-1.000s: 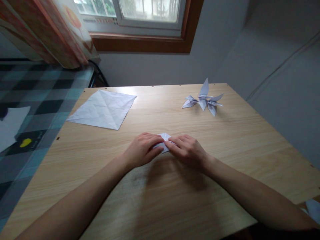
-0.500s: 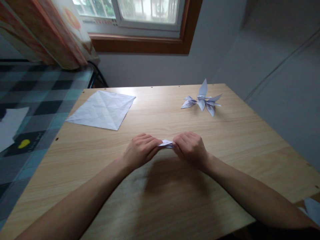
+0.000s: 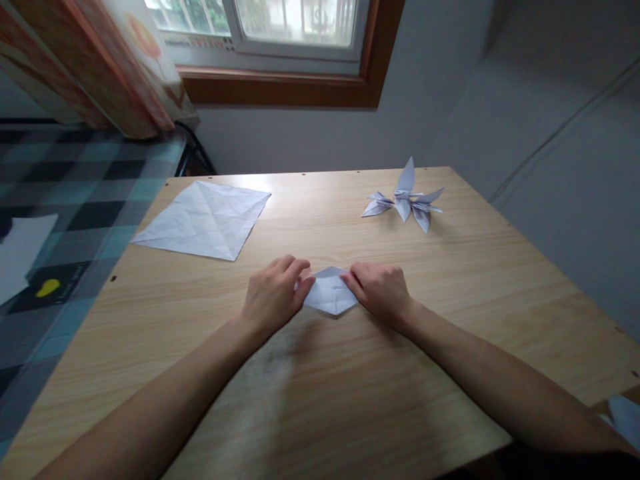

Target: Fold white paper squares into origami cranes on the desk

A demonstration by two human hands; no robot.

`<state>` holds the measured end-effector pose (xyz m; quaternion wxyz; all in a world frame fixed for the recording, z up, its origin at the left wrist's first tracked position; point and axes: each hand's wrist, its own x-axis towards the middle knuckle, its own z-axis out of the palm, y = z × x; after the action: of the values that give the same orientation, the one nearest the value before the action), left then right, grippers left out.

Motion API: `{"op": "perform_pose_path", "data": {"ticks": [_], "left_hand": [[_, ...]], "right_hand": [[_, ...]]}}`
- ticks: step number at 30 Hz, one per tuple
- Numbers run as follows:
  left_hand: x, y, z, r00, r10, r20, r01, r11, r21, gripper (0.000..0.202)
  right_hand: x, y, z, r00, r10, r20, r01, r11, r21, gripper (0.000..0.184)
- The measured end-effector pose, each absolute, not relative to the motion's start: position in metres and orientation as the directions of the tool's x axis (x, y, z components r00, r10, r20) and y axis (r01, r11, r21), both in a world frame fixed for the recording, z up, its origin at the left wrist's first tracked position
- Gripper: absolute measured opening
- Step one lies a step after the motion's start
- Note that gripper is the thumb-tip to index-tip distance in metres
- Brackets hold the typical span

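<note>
A small folded piece of white paper (image 3: 330,293) lies on the wooden table (image 3: 350,380), shaped like a flat kite. My left hand (image 3: 273,293) pinches its left edge with curled fingers. My right hand (image 3: 380,290) grips its right edge, fingers closed. Both hands rest on the table, wrists toward me, with the paper showing between them.
A creased square sheet of white paper (image 3: 203,219) lies flat at the table's far left. A finished folded paper flower (image 3: 406,198) sits at the far right. A bed with a checked cover (image 3: 60,220) adjoins the left edge. Walls and a window stand behind.
My hands have drawn apart and the paper between them has opened from a thin raised fold into a wider flat kite shape. The camera barely moved.
</note>
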<state>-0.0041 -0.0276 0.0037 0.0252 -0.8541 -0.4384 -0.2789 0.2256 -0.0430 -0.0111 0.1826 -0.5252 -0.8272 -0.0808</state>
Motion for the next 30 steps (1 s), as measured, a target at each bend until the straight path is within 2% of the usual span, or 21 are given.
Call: {"op": "perform_pose_path", "data": {"ticks": [4,6,8,12,14,17,24,30], "left_hand": [[-0.005,-0.026,0.002,0.642,0.532,0.551,0.639,-0.77,-0.001,0.025],[-0.004,-0.027,0.0,0.757,0.416,0.504,0.495,-0.869,-0.025,0.025],[-0.001,-0.028,-0.003,0.83,0.36,0.426,0.397,-0.918,0.002,0.024],[0.003,-0.028,-0.006,0.842,0.391,0.372,0.406,-0.913,0.042,0.028],[0.004,-0.028,-0.006,0.84,0.392,0.376,0.406,-0.913,0.045,0.029],[0.003,-0.028,-0.004,0.844,0.387,0.372,0.406,-0.913,0.03,0.029],[-0.003,-0.028,-0.003,0.831,0.389,0.398,0.419,-0.908,0.012,0.032],[-0.004,-0.029,-0.002,0.815,0.384,0.435,0.443,-0.896,-0.039,0.028]], "right_hand": [[0.226,-0.039,-0.007,-0.357,0.853,0.379,0.919,0.393,-0.019,0.02],[0.226,-0.038,-0.006,-0.378,0.831,0.409,0.91,0.416,-0.004,0.016],[0.226,-0.038,-0.006,-0.399,0.798,0.452,0.891,0.453,-0.013,0.014],[0.222,-0.038,-0.013,-0.542,0.683,0.49,0.755,0.651,-0.073,0.037],[0.22,-0.04,-0.018,-0.649,0.636,0.417,0.656,0.746,-0.116,0.054],[0.216,-0.043,-0.021,-0.718,0.64,0.276,0.624,0.766,-0.154,0.074],[0.223,-0.045,-0.016,-0.695,0.705,0.142,0.697,0.709,-0.109,0.086],[0.234,-0.046,-0.016,-0.692,0.705,0.156,0.702,0.707,-0.082,0.09]]}}
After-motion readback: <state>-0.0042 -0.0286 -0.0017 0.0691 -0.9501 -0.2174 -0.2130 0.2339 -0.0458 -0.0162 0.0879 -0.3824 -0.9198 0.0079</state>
